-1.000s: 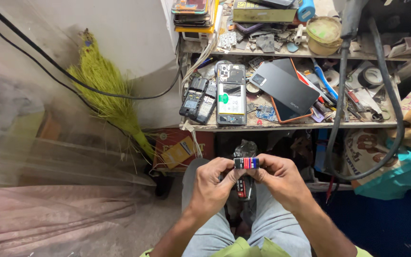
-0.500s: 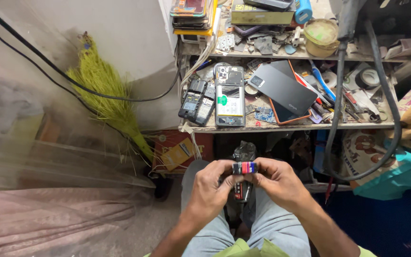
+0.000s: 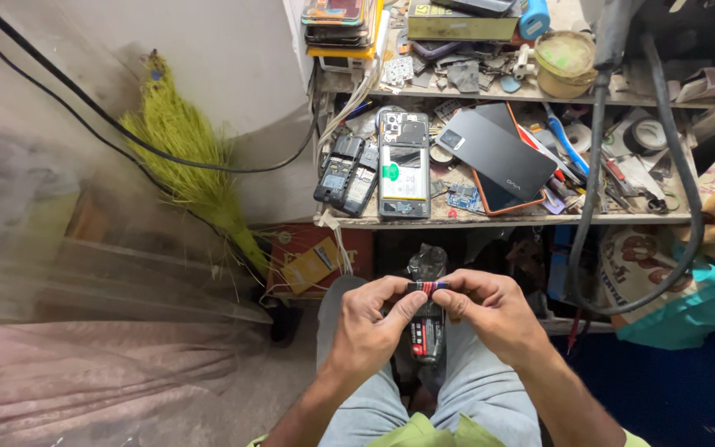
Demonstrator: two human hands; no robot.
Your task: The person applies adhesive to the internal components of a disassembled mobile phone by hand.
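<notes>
You are looking down at a cluttered surface [image 3: 539,220] that is carrying an opened phone [image 3: 403,165], two small black handsets [image 3: 347,174], a dark tablet [image 3: 496,153] and tape rolls [image 3: 644,135] lying among loose parts.

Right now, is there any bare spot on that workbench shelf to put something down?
Hardly: the lower shelf is packed with opened phones, a black back cover and tools. A thin bare strip runs along its front edge below them. Both hands hold a small part.

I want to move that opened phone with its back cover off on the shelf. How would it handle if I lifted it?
The opened phone lies flat, so it probably won't roll. Its exposed battery and circuit parts look fragile; grip the edges. It seems stiff and light, though loose parts may shift.
</notes>
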